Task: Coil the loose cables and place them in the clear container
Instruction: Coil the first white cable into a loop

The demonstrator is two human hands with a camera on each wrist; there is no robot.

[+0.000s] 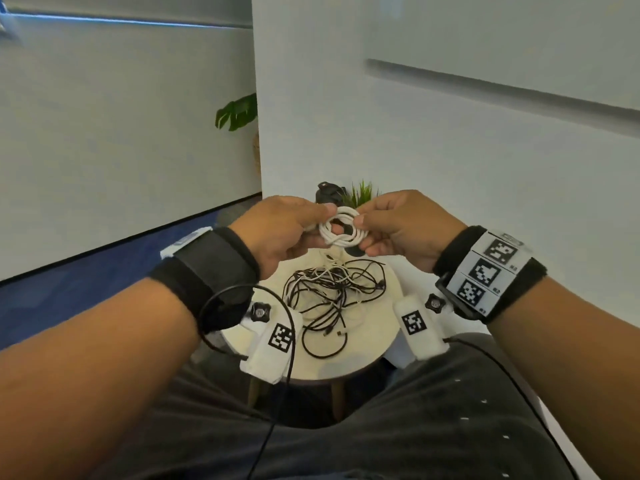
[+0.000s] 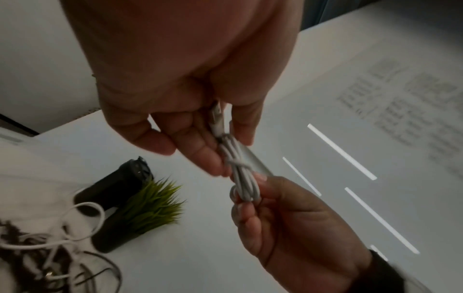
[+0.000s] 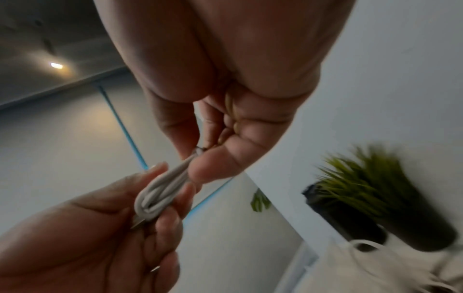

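Presently held, centre of scene above the table: one white cable coil, wound into a small ring of several turns.

Left hand: fingers and thumb curled round the coil's left side, pinching the turns together; in the left wrist view a connector end lies between the fingers, likely kept there so the tail cannot spring loose.

Right hand: thumb and fingers pinching the coil's right side. The two opposed grips probably serve to keep the ring flat and tight while the end is secured.

Below the hands, on the round table: a tangle of black and white cables, uncoiled, lying near the table's middle. Judged as the remaining work.

Far edge of table, behind the coil: a small green plant in a dark pot, and just left of it a dark cylindrical object; its kind cannot be told.

Clear container: not identifiable in any view; its place cannot be stated.

Wrists: dark straps with white marker tags on the right; wrist-camera housings hang below both hands.

Stage, as judged: first coil nearly finished, not yet stowed.
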